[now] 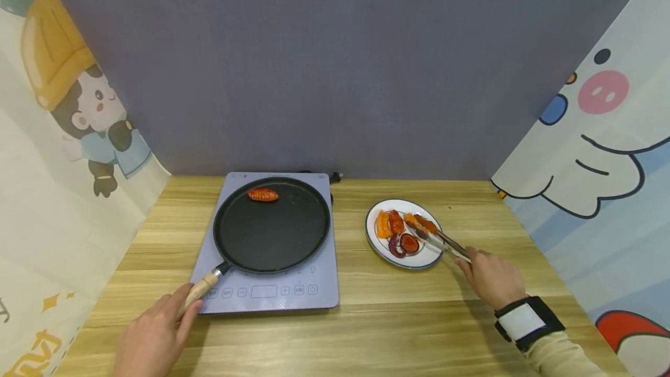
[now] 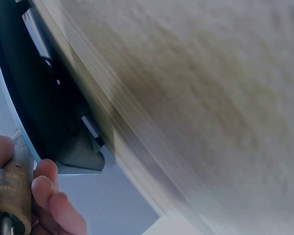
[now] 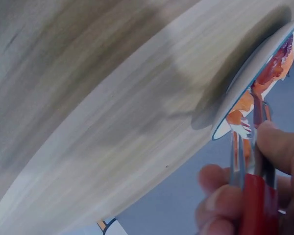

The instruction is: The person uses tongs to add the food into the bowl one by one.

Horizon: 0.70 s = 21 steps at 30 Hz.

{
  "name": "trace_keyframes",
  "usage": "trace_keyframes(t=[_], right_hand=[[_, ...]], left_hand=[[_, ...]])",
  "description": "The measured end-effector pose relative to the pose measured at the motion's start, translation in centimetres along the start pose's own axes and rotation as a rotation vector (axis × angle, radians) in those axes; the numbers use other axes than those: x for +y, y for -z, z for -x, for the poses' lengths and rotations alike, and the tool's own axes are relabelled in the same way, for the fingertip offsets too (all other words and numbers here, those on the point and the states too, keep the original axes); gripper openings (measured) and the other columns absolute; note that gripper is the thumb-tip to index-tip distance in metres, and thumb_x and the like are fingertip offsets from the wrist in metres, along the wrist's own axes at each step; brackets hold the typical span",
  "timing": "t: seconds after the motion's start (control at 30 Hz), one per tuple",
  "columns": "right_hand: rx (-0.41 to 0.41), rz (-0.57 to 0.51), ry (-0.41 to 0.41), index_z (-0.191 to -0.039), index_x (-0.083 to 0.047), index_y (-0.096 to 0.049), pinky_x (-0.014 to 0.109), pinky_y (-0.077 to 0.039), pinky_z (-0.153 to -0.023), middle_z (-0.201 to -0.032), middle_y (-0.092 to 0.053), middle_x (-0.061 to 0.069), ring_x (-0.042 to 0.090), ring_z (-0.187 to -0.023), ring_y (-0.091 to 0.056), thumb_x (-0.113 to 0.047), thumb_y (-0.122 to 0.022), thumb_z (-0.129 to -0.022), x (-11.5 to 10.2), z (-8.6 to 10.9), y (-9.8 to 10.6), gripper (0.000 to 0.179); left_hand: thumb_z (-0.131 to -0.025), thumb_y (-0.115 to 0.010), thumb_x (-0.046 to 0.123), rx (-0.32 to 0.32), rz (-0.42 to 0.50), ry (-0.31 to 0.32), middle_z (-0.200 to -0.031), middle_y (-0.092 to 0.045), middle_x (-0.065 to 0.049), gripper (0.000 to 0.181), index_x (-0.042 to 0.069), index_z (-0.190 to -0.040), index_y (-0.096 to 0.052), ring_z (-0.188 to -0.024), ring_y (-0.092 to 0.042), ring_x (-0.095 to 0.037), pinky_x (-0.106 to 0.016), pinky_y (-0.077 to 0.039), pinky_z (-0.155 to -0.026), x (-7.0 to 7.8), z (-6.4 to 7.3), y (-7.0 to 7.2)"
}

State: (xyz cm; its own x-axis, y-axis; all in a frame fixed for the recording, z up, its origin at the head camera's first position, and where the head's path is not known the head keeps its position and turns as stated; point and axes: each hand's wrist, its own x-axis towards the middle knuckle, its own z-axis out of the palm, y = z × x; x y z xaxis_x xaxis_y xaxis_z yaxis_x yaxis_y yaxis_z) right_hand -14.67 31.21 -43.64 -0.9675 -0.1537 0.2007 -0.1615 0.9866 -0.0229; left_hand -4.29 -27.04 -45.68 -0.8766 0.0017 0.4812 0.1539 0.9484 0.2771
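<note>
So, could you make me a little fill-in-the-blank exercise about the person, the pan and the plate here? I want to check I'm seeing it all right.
1. The person's left grip holds the frying pan by its wooden ____.
2. The person's right grip holds a pair of ____.
3. In the head view, the plate stands to the ____ of the frying pan.
4. The number of food pieces lying in the frying pan is ____.

Missing words: handle; tongs; right; one.

Left hand [image 1: 159, 330] is cut off toward the bench's [image 1: 408, 324] near edge — cooker [image 1: 325, 284] partly hiding a far-edge cord [image 1: 335, 177].
</note>
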Motion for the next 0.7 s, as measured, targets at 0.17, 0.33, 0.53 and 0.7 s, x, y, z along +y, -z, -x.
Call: trace_keyframes(t=[0.17,0.33,0.53,0.7], right_hand=[[0.019,0.005,0.028,-0.09,-0.006,-0.065,0.037,-0.033,-0.037,-0.057,-0.056,0.007,0.02,-0.043,-0.05,-0.031,-0.067,-0.089,0.04,-0.19,-0.09,0.025],[0.043,0.006,0.042,-0.098,-0.005,-0.069,0.038,-0.034,-0.037,-0.06,-0.06,0.009,0.022,-0.044,-0.053,-0.03,-0.068,-0.088,0.22,-0.32,-0.25,0.027],[0.058,-0.002,0.045,-0.101,-0.005,-0.068,0.036,-0.033,-0.037,-0.059,-0.06,0.008,0.02,-0.043,-0.05,-0.028,-0.069,-0.088,0.38,-0.24,-0.53,0.026],[0.096,-0.005,0.055,-0.096,-0.006,-0.065,0.034,-0.028,-0.036,-0.054,-0.054,0.004,0.017,-0.04,-0.045,-0.025,-0.069,-0.088,0.81,-0.13,-0.87,0.021]], left_hand=[[-0.082,-0.075,0.024,0.01,0.003,-0.005,-0.073,-0.061,-0.007,0.037,0.005,-0.111,-0.064,-0.052,-0.056,-0.026,-0.041,-0.035,-0.04,0.01,0.01,-0.04],[-0.082,-0.075,0.024,0.012,0.003,-0.005,-0.073,-0.06,-0.007,0.036,0.005,-0.111,-0.064,-0.052,-0.056,-0.026,-0.041,-0.035,-0.04,0.04,0.01,-0.02],[-0.082,-0.075,0.024,0.003,-0.001,-0.004,-0.071,-0.059,-0.005,0.037,0.005,-0.111,-0.064,-0.05,-0.053,-0.023,-0.04,-0.034,-0.039,0.02,-0.02,0.01],[-0.082,-0.075,0.024,0.001,-0.003,-0.002,-0.07,-0.058,-0.004,0.037,0.005,-0.111,-0.064,-0.049,-0.051,-0.02,-0.038,-0.033,-0.039,0.01,-0.01,-0.02]])
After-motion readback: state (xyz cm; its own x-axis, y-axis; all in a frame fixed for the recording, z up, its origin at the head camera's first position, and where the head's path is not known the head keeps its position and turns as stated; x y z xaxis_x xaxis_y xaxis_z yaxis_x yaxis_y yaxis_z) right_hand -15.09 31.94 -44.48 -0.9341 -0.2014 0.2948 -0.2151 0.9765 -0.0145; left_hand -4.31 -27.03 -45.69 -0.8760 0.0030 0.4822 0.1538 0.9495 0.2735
